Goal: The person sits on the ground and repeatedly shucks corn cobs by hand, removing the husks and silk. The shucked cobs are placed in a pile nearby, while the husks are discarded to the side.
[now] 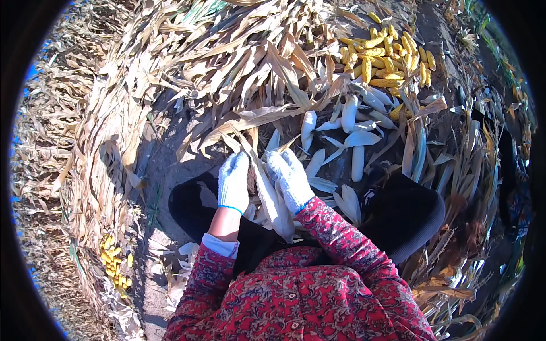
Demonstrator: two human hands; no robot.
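Note:
White knitted gloves cover both of my hands. My left hand is curled at the top of a pale, dry corn husk, with leaf tips sticking out beyond the fingers. On the other side my right hand is closed on husk leaves near the same spot; its fingertips are hidden. The husk slants down between my wrists towards my lap. Whether an ear is still inside it cannot be seen. Loose pale husks lie on the ground between my dark-clothed legs.
A heap of bare yellow corn ears lies at the upper right, with a smaller heap at the lower left. Whitish husks lie beyond my right hand. Dry cornstalks spread across the top and left. More stalks stand along the right.

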